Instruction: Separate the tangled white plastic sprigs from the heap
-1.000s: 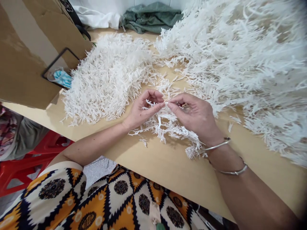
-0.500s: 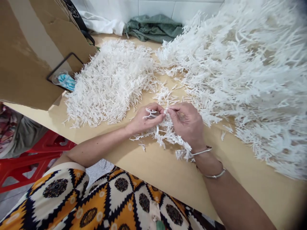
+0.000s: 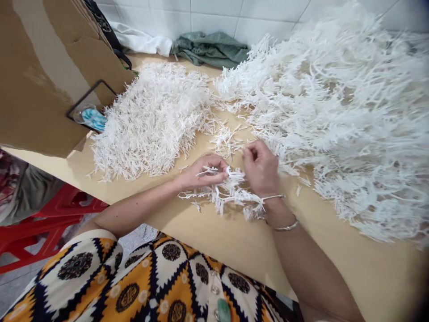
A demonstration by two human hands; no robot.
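Note:
My left hand (image 3: pixel 207 172) is closed, pinching a white branched plastic sprig (image 3: pixel 231 171) between thumb and fingertips. More of the thin white branching pieces (image 3: pixel 223 197) hang or lie just below it, along the table's near side. My right hand (image 3: pixel 261 166) is closed a little to the right, apart from the left one, its fingertips pressed together. Whether anything small is inside that pinch cannot be made out. Between and behind the hands lies a small scatter of white sprigs (image 3: pixel 225 139).
A dense heap of short white sprigs (image 3: pixel 154 120) lies at the left, and a larger heap of longer ones (image 3: pixel 335 112) fills the right. A cardboard box (image 3: pixel 43 80) stands far left beside a black wire frame (image 3: pixel 70 112). Green cloth (image 3: pixel 212 48) lies against the tiled wall.
My hands were together at the sprig; the right hand has drawn away to the right and is now apart. The left hand keeps its pinch. The view has shifted slightly.

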